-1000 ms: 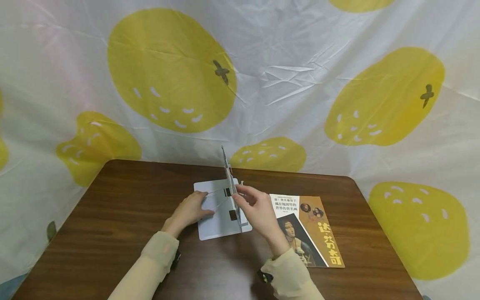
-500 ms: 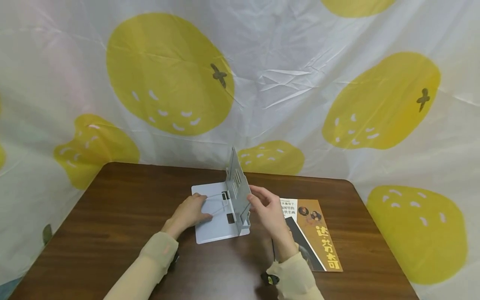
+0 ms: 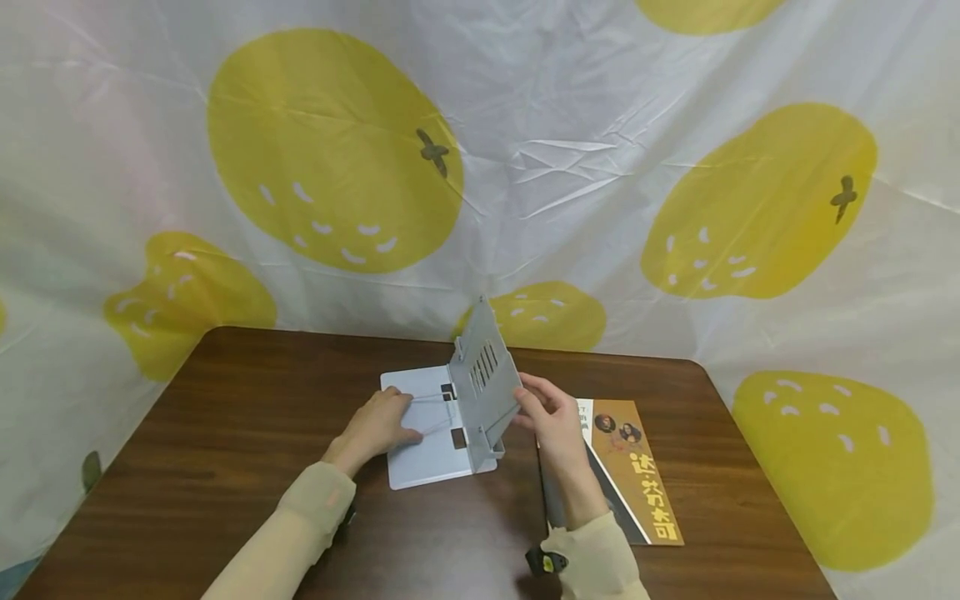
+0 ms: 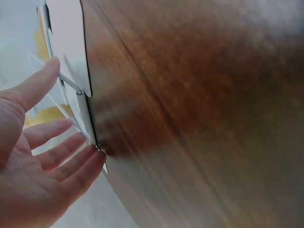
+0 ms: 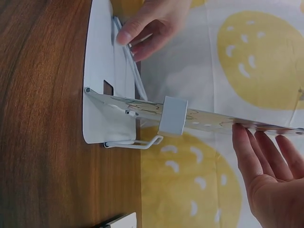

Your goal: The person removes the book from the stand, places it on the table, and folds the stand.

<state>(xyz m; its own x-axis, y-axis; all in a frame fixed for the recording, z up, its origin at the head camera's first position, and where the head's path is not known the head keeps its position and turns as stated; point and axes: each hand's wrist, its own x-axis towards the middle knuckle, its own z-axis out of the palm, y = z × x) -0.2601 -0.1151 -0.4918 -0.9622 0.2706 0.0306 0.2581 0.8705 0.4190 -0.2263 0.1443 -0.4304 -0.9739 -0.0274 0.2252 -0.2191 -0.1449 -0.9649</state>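
Note:
A light-grey metal book stand (image 3: 483, 375) stands on the table, its slotted back panel tilted up from the white base plate (image 3: 427, 462). My left hand (image 3: 375, 425) is at the base's left side, thumb and fingers spread across the thin wire support (image 4: 70, 83). My right hand (image 3: 555, 425) pinches the panel's right edge, thumb on the front and fingers behind. In the right wrist view, the panel appears edge-on, with a white ledge piece (image 5: 173, 115) projecting from it and a bent wire arm (image 5: 137, 144) below.
A book (image 3: 648, 475) with an orange and white cover lies right of the stand, partly hidden by my right forearm. The brown wooden table (image 3: 247, 442) meets a white curtain (image 3: 540, 192) with yellow fruit prints behind it.
My right hand has moved right, tilting the panel from nearly edge-on to leaning right, so its slotted face shows. The left hand stays at the base.

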